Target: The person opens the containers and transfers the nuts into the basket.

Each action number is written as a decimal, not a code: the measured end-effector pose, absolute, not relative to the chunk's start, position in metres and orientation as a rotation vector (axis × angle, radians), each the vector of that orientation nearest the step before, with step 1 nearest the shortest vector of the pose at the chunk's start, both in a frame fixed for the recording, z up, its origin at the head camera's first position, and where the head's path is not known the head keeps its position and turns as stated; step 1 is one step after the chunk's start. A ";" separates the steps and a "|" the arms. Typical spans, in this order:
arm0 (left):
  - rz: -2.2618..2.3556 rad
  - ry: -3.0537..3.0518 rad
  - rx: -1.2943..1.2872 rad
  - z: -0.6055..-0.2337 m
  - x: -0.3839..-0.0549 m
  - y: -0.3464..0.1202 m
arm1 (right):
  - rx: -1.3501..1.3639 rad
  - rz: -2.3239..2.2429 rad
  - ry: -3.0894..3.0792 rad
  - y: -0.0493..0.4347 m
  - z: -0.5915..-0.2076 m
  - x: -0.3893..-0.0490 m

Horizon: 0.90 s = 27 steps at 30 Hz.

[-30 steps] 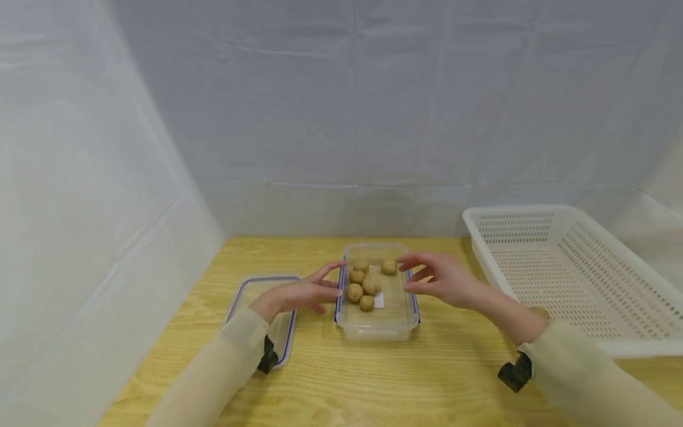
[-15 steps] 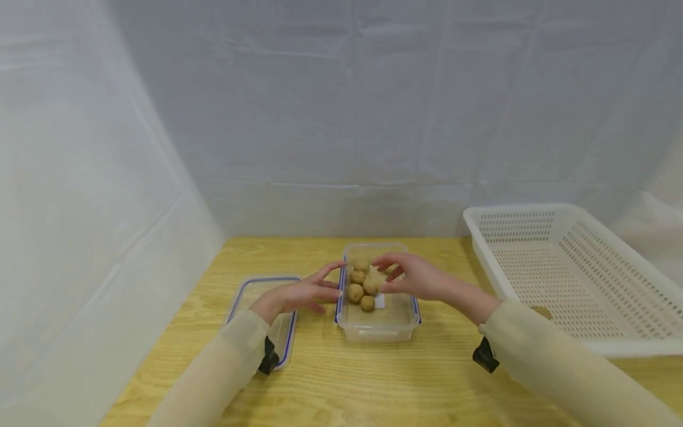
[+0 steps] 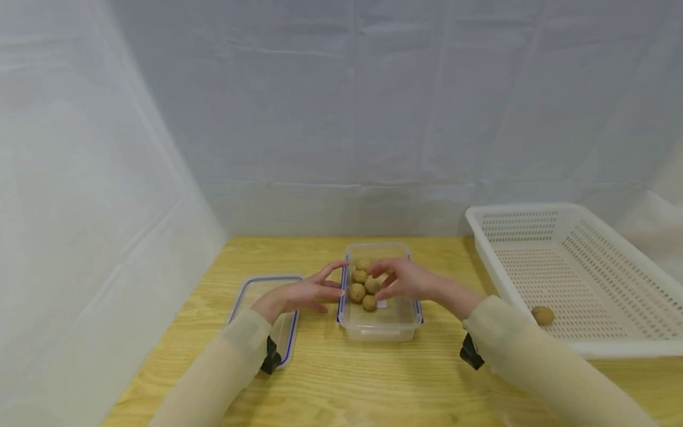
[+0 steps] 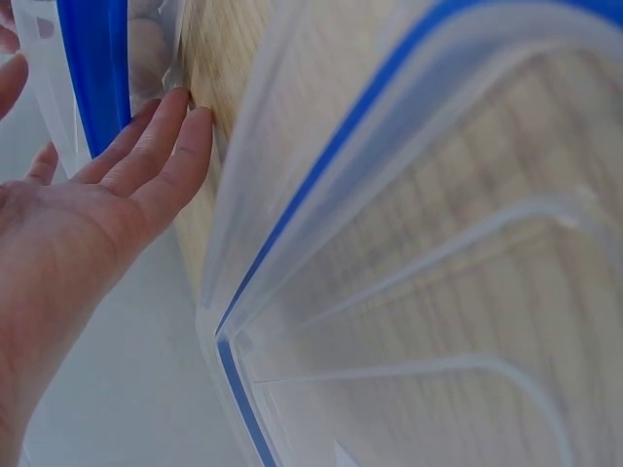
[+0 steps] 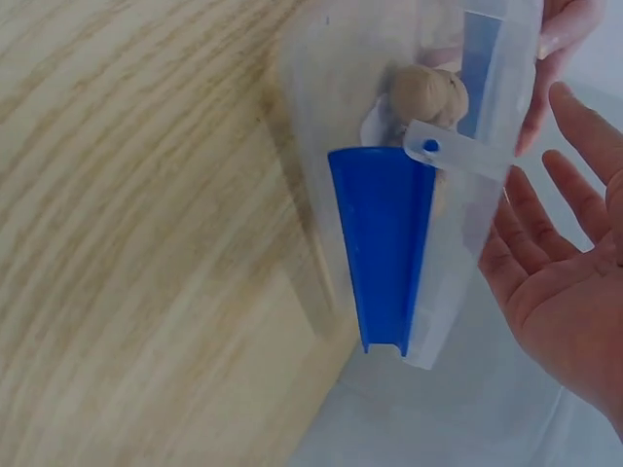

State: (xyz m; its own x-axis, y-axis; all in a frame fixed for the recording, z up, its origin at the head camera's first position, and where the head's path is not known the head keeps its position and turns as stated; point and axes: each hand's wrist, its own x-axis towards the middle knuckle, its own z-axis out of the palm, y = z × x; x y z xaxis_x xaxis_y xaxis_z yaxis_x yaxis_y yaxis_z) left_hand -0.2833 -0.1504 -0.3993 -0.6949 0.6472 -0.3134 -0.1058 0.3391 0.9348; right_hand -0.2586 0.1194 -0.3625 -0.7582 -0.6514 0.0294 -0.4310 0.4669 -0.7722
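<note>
A clear lidless plastic container (image 3: 379,329) with blue latches (image 5: 384,253) stands mid-table. Several walnuts (image 3: 357,292) cluster along its left side. My left hand (image 3: 301,293) has its fingers extended against the container's left wall; in the left wrist view those fingers meet the wall by a blue latch (image 4: 97,68). Over the container's right half reaches my right hand (image 3: 408,280), thumb and fingers apart and slightly bent, close to a walnut (image 3: 372,285). I see nothing held in it. The right hand hides part of the container's inside.
Left of the container lies its clear lid with a blue seal (image 3: 290,341), partly under the left forearm. A white perforated basket (image 3: 482,249) stands at the right, one walnut (image 3: 543,315) inside near its left wall. White sheeting (image 3: 341,118) rises behind the table.
My right hand has moved left from the container's right rim to above the walnuts, covering where one lay at the right. The basket's walnut shows more fully. My left hand stays put.
</note>
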 end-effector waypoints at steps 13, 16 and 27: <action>1.428 1.910 0.473 -0.398 -0.282 -0.150 | -0.882 -1.138 2.443 0.112 -0.381 -0.265; 1.425 1.907 0.479 -0.399 -0.283 -0.150 | -0.879 -1.102 2.463 0.109 -0.382 -0.266; 1.428 1.905 0.486 -0.400 -0.283 -0.152 | -0.921 -0.970 2.516 0.097 -0.394 -0.269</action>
State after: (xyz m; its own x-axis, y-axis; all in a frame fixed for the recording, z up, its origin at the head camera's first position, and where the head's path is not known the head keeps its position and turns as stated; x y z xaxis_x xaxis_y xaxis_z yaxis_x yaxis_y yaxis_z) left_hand -0.2825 -0.1525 -0.3997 -0.6869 0.6594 -0.3056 -0.1084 0.3228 0.9402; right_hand -0.2687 0.0968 -0.3940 -0.7531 -0.6568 -0.0386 -0.4610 0.5686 -0.6814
